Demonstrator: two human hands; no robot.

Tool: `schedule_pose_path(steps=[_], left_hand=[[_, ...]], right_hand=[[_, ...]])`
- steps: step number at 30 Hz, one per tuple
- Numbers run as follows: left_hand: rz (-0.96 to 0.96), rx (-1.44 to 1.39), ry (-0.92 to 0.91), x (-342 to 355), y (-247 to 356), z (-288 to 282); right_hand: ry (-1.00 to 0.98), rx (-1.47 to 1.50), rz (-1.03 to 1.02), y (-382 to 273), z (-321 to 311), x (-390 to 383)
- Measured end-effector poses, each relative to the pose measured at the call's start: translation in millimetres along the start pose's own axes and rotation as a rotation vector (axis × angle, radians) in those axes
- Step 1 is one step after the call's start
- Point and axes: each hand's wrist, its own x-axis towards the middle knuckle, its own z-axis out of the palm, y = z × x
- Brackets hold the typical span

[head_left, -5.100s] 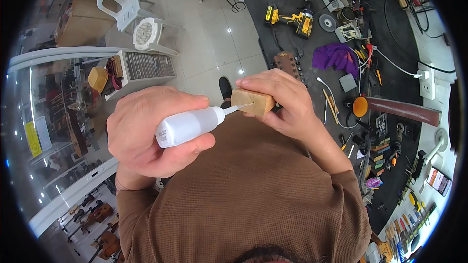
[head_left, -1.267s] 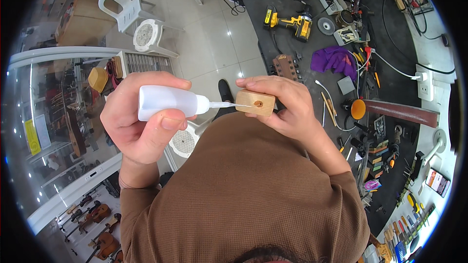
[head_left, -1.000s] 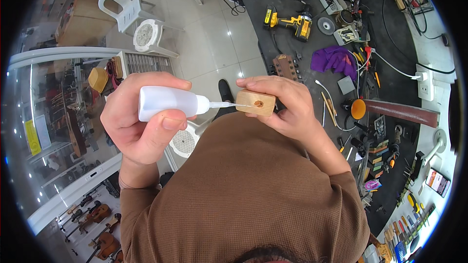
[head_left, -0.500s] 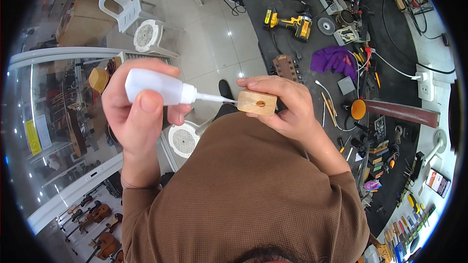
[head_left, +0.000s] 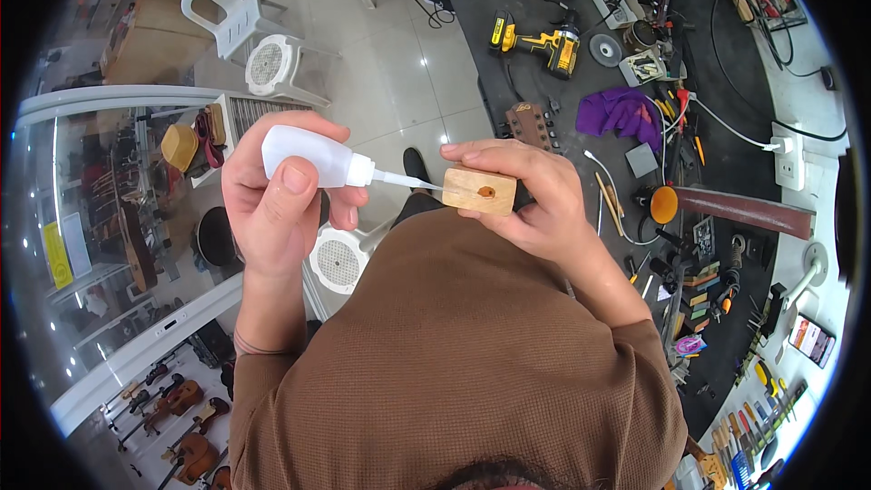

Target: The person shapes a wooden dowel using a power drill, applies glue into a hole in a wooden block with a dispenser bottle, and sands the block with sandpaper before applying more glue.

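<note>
Left hand (head_left: 277, 204): fingers clenched around a white squeeze bottle (head_left: 308, 156), thumb pressed on its near side. The bottle lies nearly level, its thin nozzle (head_left: 404, 181) pointing right, the tip at the left end of the wooden block.

Right hand (head_left: 535, 204): fingers wrapped over the top and far side of a small wooden block (head_left: 479, 191), thumb underneath, grasping it firmly. The block is pale, roughly rectangular, with a small dark round spot on the face turned to the camera. It is held in front of the chest, right of the bottle and level with it.

Clothing: brown knitted sweater (head_left: 454, 354), filling the near part of the view; both forearms rise from it.

Floor, far left: pale tiles, a white plastic chair (head_left: 227, 14), a white round-seated stool (head_left: 268, 63); a second white stool (head_left: 340, 263) stands just under the left hand.

Dark mat, far right: a yellow and black cordless drill (head_left: 544, 41), a purple cloth (head_left: 621, 113), a guitar headstock (head_left: 526, 125) just beyond the block, an orange round lid (head_left: 664, 204), a dark red bar (head_left: 748, 211), loose hand tools and cables.

Far right edge: a white wall socket (head_left: 787, 156) with a plug in it.

Near left: a glass partition with small guitars (head_left: 177, 399) behind it.
</note>
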Motion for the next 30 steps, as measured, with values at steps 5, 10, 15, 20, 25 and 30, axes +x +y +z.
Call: schedule_pose_path(steps=[5,10,15,20,25,30], left_hand=[[-0.017,0.007,0.003,-0.7,-0.3,-1.8],[-0.026,0.003,-0.005,-0.4,-1.9,-4.3],[-0.029,0.148,0.06,0.8,0.3,3.4],[-0.023,0.147,0.033,1.5,0.4,2.7],[-0.014,0.057,-0.001,2.9,0.0,1.8],[-0.025,0.068,0.014,3.4,-0.7,1.3]], right_hand=[[-0.002,0.008,0.008,-0.6,1.2,0.2],[-0.004,0.002,0.008,-0.8,1.1,-0.8],[-0.008,0.005,0.011,-2.3,0.5,0.3],[-0.007,0.002,0.007,-2.3,-1.2,-0.3],[-0.009,0.006,0.018,-1.8,-2.6,-1.3],[-0.007,0.011,0.012,-1.1,-2.0,-2.9]])
